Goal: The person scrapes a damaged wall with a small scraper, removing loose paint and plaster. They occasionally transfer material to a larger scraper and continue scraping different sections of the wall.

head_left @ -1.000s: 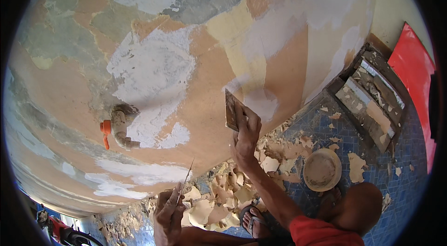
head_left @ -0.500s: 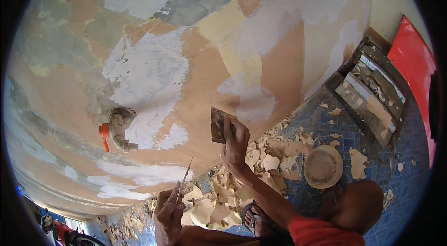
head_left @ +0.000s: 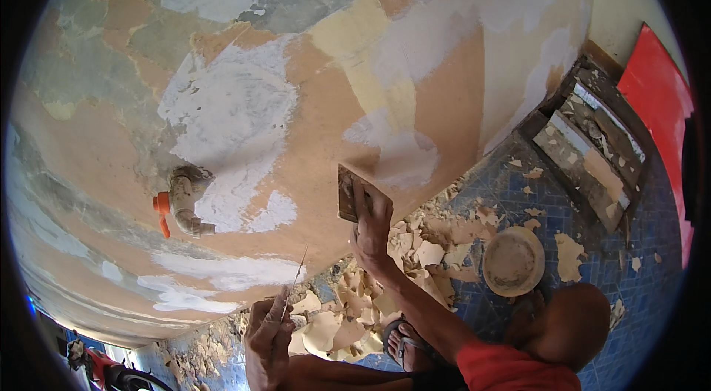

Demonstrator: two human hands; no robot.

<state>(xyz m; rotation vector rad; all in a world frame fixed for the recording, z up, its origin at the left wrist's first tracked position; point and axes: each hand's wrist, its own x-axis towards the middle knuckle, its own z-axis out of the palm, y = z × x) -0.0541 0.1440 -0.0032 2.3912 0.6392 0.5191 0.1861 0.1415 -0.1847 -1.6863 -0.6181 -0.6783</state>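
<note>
Clutching a flat scraper (head_left: 346, 195) in the right hand (head_left: 373, 219), well right of the tap (head_left: 181, 203), maybe touching the wall (head_left: 318, 132). Also gripping a thin blade (head_left: 298, 272) in the left hand (head_left: 267, 335), lower than the tap.

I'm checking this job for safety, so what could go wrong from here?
The loose flakes beside the sandaled foot might slide underfoot. The bowl sits close to the bent knee, so a shift of the leg could knock it. The bare left hand grips a thin blade, whose edge could perhaps nick it.
</note>
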